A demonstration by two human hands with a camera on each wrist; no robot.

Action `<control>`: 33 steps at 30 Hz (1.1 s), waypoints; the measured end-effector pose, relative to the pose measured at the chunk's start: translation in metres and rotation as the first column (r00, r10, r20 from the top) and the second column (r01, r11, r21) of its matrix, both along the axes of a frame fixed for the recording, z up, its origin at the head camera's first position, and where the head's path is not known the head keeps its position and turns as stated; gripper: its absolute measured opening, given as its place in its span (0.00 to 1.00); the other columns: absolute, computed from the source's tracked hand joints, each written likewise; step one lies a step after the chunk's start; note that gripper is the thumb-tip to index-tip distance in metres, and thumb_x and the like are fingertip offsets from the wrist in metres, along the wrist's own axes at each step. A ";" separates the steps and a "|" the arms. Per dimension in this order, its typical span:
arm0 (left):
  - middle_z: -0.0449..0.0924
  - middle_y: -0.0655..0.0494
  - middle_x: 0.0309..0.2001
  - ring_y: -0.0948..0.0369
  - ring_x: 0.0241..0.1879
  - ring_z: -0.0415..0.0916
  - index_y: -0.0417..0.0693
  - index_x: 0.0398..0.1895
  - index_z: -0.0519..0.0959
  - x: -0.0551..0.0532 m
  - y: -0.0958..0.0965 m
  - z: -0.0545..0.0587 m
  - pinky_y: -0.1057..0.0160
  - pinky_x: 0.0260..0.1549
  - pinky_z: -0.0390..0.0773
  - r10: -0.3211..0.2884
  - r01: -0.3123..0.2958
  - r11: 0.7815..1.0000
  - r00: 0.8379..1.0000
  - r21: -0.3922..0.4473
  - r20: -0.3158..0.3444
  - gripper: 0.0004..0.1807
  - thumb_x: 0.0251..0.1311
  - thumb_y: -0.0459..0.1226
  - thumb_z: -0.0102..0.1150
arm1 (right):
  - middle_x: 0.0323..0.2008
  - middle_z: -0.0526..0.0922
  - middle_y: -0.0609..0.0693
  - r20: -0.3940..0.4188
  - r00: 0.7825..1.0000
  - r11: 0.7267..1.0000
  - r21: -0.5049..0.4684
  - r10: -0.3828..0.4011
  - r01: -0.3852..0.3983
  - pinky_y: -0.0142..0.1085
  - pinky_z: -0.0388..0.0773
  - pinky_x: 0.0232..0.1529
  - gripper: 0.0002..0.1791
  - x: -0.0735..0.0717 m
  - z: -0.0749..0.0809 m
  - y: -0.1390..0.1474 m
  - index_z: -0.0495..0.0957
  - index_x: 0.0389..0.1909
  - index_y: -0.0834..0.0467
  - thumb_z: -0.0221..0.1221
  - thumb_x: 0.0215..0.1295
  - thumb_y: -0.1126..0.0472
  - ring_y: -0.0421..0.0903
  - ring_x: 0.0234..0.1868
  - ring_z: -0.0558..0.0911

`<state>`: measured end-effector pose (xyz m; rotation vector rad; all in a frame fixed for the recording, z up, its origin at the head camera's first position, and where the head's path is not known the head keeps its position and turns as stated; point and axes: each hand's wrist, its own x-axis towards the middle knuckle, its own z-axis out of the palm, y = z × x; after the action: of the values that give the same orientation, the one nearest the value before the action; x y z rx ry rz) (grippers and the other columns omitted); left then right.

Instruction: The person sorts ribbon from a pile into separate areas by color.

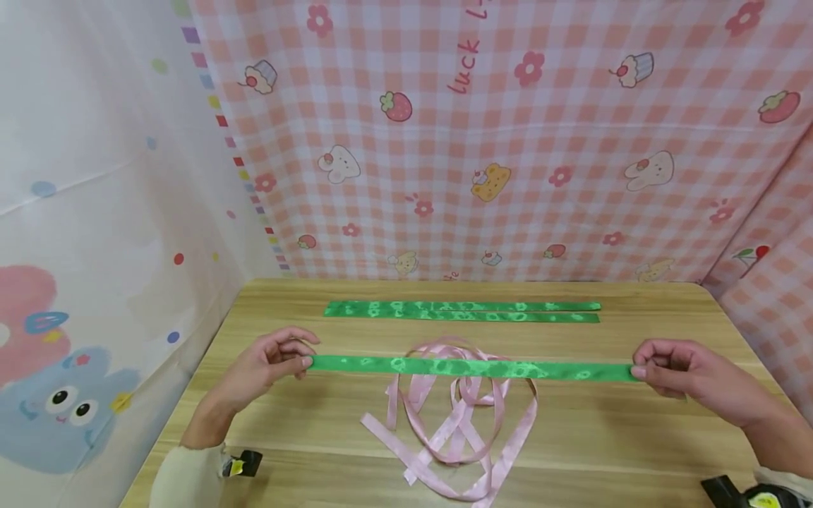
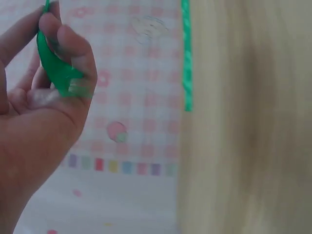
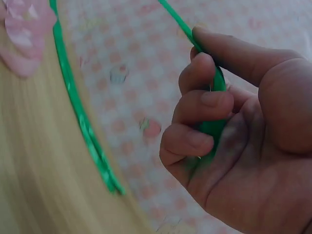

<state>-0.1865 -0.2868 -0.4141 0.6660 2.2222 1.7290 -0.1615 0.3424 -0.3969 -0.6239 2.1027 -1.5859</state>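
A green satin ribbon is stretched straight between my two hands, held above the table. My left hand pinches one end between thumb and fingers, and in the left wrist view a short tail of the ribbon curls into the palm. The other end is pinched by my right hand; its tail lies under the curled fingers in the right wrist view. Below the taut ribbon, a loose tangle of pink ribbon spreads over the table, partly hidden by the green strip.
Two more green ribbon strips lie side by side near the back of the wooden table. Behind it hangs a pink checked cloth, with a white printed cloth along the left side.
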 end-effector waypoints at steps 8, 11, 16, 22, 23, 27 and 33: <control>0.83 0.61 0.33 0.58 0.34 0.79 0.46 0.52 0.75 -0.010 -0.018 -0.031 0.61 0.39 0.80 0.223 -0.211 0.974 0.959 -0.085 0.173 0.14 0.66 0.36 0.62 | 0.27 0.77 0.45 0.007 0.975 0.975 0.003 -0.221 0.221 0.47 0.57 0.27 0.07 -0.010 -0.042 0.025 0.76 0.40 0.60 0.49 0.75 0.69 0.52 0.23 0.66; 0.83 0.57 0.34 0.56 0.35 0.78 0.38 0.57 0.72 -0.015 -0.023 -0.042 0.58 0.41 0.80 0.254 -0.234 0.966 0.943 -0.114 0.215 0.20 0.66 0.38 0.62 | 0.25 0.77 0.45 -0.003 0.958 0.958 0.016 -0.287 0.287 0.47 0.58 0.26 0.06 -0.013 -0.055 0.026 0.75 0.40 0.60 0.50 0.75 0.68 0.50 0.23 0.68; 0.82 0.58 0.38 0.58 0.37 0.80 0.34 0.62 0.66 -0.030 -0.024 -0.054 0.61 0.41 0.80 0.323 -0.297 0.946 0.907 -0.134 0.270 0.27 0.67 0.40 0.61 | 0.26 0.77 0.44 -0.017 0.923 0.923 0.034 -0.384 0.384 0.40 0.66 0.24 0.06 -0.029 -0.068 0.026 0.77 0.40 0.59 0.51 0.76 0.64 0.44 0.23 0.71; 0.83 0.63 0.38 0.64 0.38 0.81 0.33 0.61 0.67 -0.060 -0.014 -0.061 0.65 0.44 0.82 0.434 -0.450 0.892 0.829 -0.038 0.353 0.25 0.66 0.35 0.62 | 0.27 0.82 0.41 0.035 0.848 0.840 -0.119 -0.529 0.529 0.34 0.66 0.23 0.10 -0.056 -0.071 0.023 0.83 0.36 0.53 0.53 0.75 0.64 0.39 0.22 0.70; 0.83 0.62 0.38 0.64 0.38 0.81 0.32 0.61 0.66 -0.065 -0.012 -0.062 0.65 0.46 0.82 0.441 -0.467 0.884 0.823 -0.015 0.358 0.25 0.66 0.33 0.61 | 0.27 0.82 0.41 0.043 0.834 0.822 -0.146 -0.551 0.550 0.35 0.64 0.23 0.09 -0.061 -0.070 0.021 0.82 0.36 0.53 0.54 0.74 0.63 0.39 0.22 0.70; 0.83 0.62 0.35 0.66 0.34 0.80 0.28 0.63 0.63 -0.085 -0.003 -0.066 0.66 0.43 0.82 0.479 -0.526 0.849 0.803 0.043 0.355 0.26 0.67 0.29 0.58 | 0.27 0.84 0.37 0.015 0.771 0.764 -0.125 -0.636 0.633 0.31 0.67 0.23 0.02 -0.080 -0.068 0.016 0.79 0.40 0.51 0.58 0.72 0.60 0.37 0.22 0.72; 0.83 0.63 0.31 0.68 0.28 0.79 0.27 0.61 0.65 -0.107 0.009 -0.079 0.71 0.34 0.82 0.564 -0.627 0.777 0.732 0.056 0.382 0.24 0.64 0.25 0.59 | 0.23 0.83 0.29 -0.111 0.672 0.675 0.020 -0.732 0.738 0.25 0.71 0.24 0.08 -0.100 -0.089 0.010 0.73 0.45 0.56 0.60 0.71 0.59 0.31 0.23 0.74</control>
<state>-0.2937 -0.2773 -0.4927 -0.3862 2.1610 2.1440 -0.2613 0.3527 -0.4862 0.2593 2.6552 -1.8814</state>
